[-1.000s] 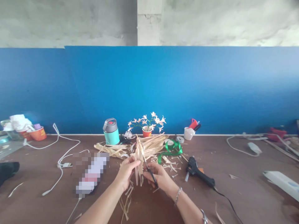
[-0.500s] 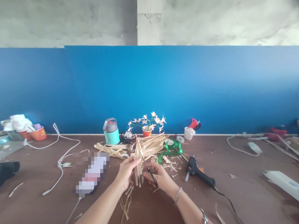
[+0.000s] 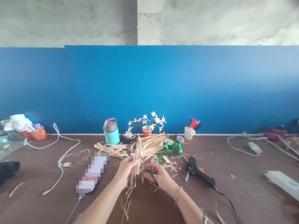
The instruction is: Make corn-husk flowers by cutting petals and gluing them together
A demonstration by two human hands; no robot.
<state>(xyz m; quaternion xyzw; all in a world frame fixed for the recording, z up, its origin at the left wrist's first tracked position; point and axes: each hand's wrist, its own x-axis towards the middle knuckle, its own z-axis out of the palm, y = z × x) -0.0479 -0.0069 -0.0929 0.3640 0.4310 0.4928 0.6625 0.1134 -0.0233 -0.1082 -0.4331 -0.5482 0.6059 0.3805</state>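
My left hand (image 3: 127, 171) is closed on a dried corn husk (image 3: 138, 152), a pale bundle split into thin strips at its lower end. In my right hand (image 3: 160, 177) is a pair of dark-handled scissors (image 3: 151, 175), their blades pointing up and left against the husk beside my left fingers. Cut strips (image 3: 126, 203) lie on the table below my left hand. Just behind both hands spreads a heap of loose dried husks (image 3: 154, 144). Small scraps (image 3: 171, 163) are scattered to the right of the scissors.
A green ribbon (image 3: 174, 147) and a roll of tape (image 3: 180, 139) lie behind my right hand. To the right rests a black glue gun (image 3: 201, 174) with its cord. Farther back stand a turquoise flask (image 3: 111, 135), a red cup (image 3: 147, 132) of white flowers and a white cup (image 3: 189, 133) holding tools.
The strips hanging from the husk near the scissors have shifted left and down, with fewer showing between my hands. Both hands stay almost in place.
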